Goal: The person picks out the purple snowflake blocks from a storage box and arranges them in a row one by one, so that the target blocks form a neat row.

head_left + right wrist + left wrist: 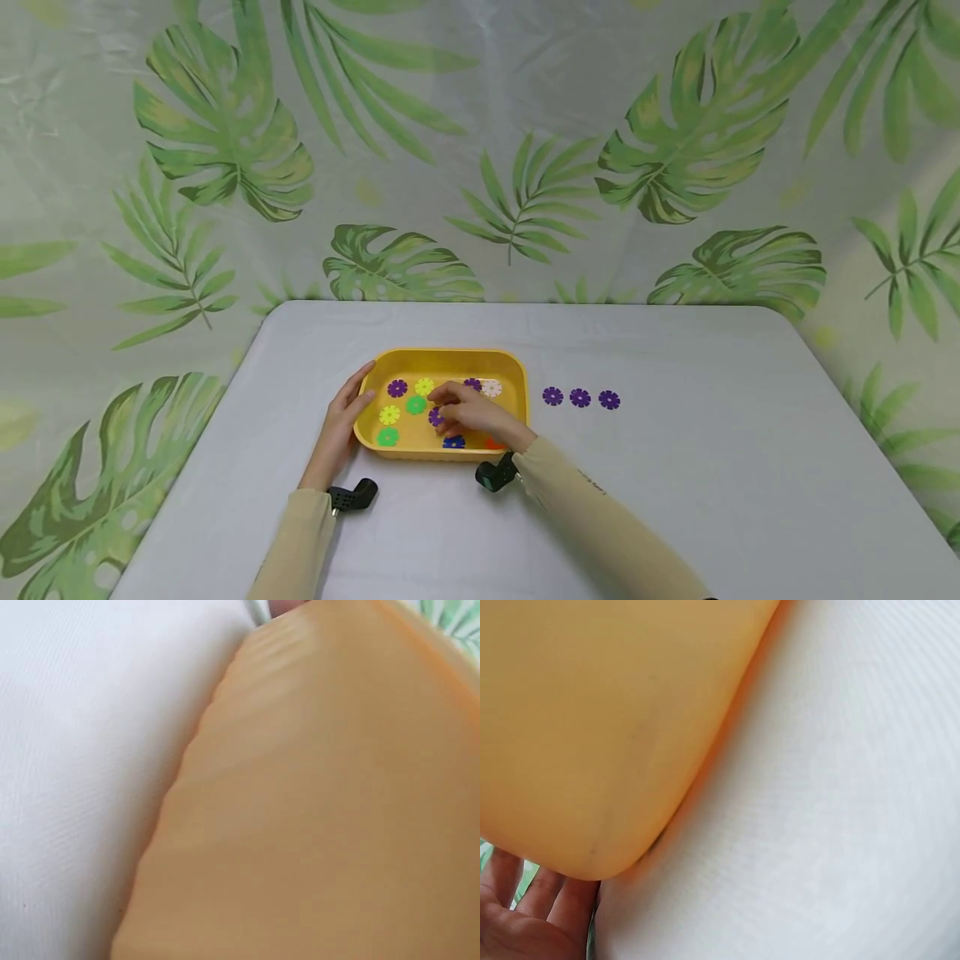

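Note:
A yellow tray (442, 455) holds several small flower-shaped discs with notched edges. My left hand (343, 417) grips its left side, thumb over the rim and fingers along the outer wall; the left wrist view shows these fingers (536, 900) below the tray's corner. Inside the tray my right hand (476, 412) reaches down with bent fingers and pinches a purple disc (435, 417), partly covered by the fingers. Around it lie a green disc (416, 405), a yellow disc (423, 386) and a blue disc (453, 442). The right wrist view is mostly tray wall (300, 787).
Three purple discs, the middle one (580, 398) included, lie in a row on the white table (712, 467) right of the tray. A white disc (492, 388) sits near the tray's far right corner. A leaf-patterned cloth (525, 125) hangs behind the table.

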The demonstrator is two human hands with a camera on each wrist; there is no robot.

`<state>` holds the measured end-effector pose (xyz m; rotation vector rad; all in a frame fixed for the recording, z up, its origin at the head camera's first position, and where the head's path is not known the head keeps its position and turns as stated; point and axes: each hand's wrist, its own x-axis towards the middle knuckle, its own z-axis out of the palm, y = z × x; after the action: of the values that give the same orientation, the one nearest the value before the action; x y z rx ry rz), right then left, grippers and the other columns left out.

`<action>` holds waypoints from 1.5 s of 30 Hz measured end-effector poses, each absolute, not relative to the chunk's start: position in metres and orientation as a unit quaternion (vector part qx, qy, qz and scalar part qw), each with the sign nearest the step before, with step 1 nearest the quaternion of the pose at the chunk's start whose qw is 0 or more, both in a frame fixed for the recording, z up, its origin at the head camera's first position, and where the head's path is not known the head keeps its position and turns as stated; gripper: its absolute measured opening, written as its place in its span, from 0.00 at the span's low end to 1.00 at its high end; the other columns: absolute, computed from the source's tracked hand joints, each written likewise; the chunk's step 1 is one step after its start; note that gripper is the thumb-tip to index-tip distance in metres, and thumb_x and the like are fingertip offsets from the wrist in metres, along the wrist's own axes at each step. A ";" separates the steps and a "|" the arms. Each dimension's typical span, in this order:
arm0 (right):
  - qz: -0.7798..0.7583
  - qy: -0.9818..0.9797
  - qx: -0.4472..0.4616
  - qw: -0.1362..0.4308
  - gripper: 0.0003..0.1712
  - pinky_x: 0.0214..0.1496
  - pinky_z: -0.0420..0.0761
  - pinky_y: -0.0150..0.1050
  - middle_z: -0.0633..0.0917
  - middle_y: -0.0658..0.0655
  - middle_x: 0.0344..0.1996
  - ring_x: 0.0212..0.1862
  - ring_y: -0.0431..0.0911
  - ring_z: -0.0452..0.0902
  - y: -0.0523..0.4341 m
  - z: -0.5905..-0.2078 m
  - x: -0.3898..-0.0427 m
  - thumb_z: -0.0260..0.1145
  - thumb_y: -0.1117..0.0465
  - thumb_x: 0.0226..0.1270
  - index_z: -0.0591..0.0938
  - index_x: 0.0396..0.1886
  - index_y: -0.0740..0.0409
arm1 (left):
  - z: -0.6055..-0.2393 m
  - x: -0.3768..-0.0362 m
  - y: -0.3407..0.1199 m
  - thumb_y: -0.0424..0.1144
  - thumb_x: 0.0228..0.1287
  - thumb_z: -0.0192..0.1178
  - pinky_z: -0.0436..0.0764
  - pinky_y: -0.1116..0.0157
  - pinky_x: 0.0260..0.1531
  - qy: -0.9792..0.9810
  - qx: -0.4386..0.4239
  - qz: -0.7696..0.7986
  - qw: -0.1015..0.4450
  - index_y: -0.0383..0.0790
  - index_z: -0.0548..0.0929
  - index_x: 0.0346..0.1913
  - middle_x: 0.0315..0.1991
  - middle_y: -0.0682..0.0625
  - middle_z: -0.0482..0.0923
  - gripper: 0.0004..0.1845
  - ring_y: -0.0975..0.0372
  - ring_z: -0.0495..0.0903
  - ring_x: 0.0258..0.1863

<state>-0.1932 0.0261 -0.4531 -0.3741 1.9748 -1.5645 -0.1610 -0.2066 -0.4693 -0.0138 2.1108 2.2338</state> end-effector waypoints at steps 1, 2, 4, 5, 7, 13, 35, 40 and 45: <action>-0.582 0.747 -0.139 0.288 0.18 0.41 0.84 0.40 0.74 0.65 0.50 0.37 0.53 0.80 0.024 -0.455 -0.193 0.51 0.71 0.71 0.71 0.58 0.70 | -0.469 -0.161 -0.207 0.35 0.75 0.46 0.52 0.61 0.70 0.688 -0.004 0.725 0.034 0.41 0.59 0.74 0.75 0.50 0.49 0.27 0.60 0.46 0.73; -0.577 0.754 -0.138 0.283 0.18 0.40 0.84 0.40 0.75 0.64 0.49 0.36 0.52 0.80 0.022 -0.457 -0.193 0.51 0.72 0.70 0.71 0.58 0.70 | -0.470 -0.161 -0.207 0.35 0.75 0.46 0.52 0.61 0.70 0.689 -0.003 0.724 0.034 0.41 0.59 0.74 0.75 0.50 0.50 0.27 0.60 0.46 0.73; -0.568 0.764 -0.135 0.273 0.17 0.39 0.84 0.39 0.76 0.64 0.47 0.33 0.50 0.79 0.018 -0.460 -0.194 0.51 0.73 0.70 0.72 0.56 0.70 | -0.470 -0.162 -0.207 0.35 0.75 0.47 0.51 0.61 0.70 0.690 -0.002 0.723 0.033 0.41 0.59 0.73 0.75 0.50 0.50 0.26 0.61 0.46 0.73; -0.564 0.769 -0.135 0.268 0.16 0.38 0.84 0.38 0.76 0.63 0.46 0.32 0.49 0.79 0.017 -0.461 -0.194 0.51 0.73 0.70 0.73 0.56 0.71 | -0.470 -0.162 -0.207 0.35 0.75 0.47 0.51 0.61 0.70 0.691 -0.001 0.722 0.032 0.41 0.59 0.73 0.74 0.50 0.50 0.26 0.61 0.46 0.73; -0.562 0.774 -0.136 0.258 0.15 0.36 0.84 0.38 0.77 0.62 0.42 0.29 0.47 0.78 0.016 -0.462 -0.194 0.52 0.75 0.68 0.74 0.53 0.72 | -0.470 -0.162 -0.207 0.35 0.75 0.47 0.51 0.61 0.70 0.692 0.000 0.721 0.031 0.41 0.59 0.73 0.74 0.50 0.51 0.26 0.61 0.46 0.73; -0.545 0.795 -0.137 0.230 0.11 0.27 0.80 0.33 0.78 0.57 0.23 0.21 0.44 0.74 0.017 -0.461 -0.193 0.55 0.75 0.66 0.77 0.46 0.71 | -0.470 -0.162 -0.206 0.35 0.75 0.47 0.51 0.61 0.70 0.693 0.001 0.720 0.029 0.41 0.59 0.73 0.74 0.50 0.50 0.26 0.61 0.46 0.73; -0.586 0.794 -0.085 0.137 0.15 0.32 0.84 0.37 0.80 0.60 0.34 0.26 0.43 0.76 0.153 -0.438 -0.200 0.55 0.67 0.71 0.76 0.52 0.72 | -0.471 -0.160 -0.206 0.35 0.75 0.47 0.53 0.62 0.69 0.687 -0.008 0.726 0.031 0.42 0.59 0.74 0.75 0.51 0.50 0.27 0.61 0.47 0.73; -0.592 0.797 -0.050 0.107 0.17 0.31 0.83 0.36 0.80 0.61 0.31 0.25 0.41 0.76 0.214 -0.449 -0.199 0.54 0.69 0.70 0.73 0.53 0.77 | -0.470 -0.161 -0.206 0.34 0.75 0.46 0.53 0.61 0.69 0.685 -0.007 0.727 0.031 0.42 0.59 0.74 0.75 0.50 0.50 0.27 0.61 0.47 0.73; -0.580 0.809 -0.015 0.094 0.18 0.31 0.83 0.34 0.80 0.59 0.32 0.26 0.40 0.76 0.268 -0.460 -0.193 0.53 0.67 0.71 0.72 0.54 0.78 | -0.469 -0.160 -0.206 0.34 0.75 0.46 0.53 0.62 0.70 0.688 -0.005 0.725 0.029 0.41 0.59 0.74 0.75 0.50 0.50 0.27 0.61 0.46 0.73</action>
<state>-0.1926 0.2677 -0.4600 -0.0436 2.3998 -1.7204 -0.1601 -0.2062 -0.4692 -0.0149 2.1220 2.2367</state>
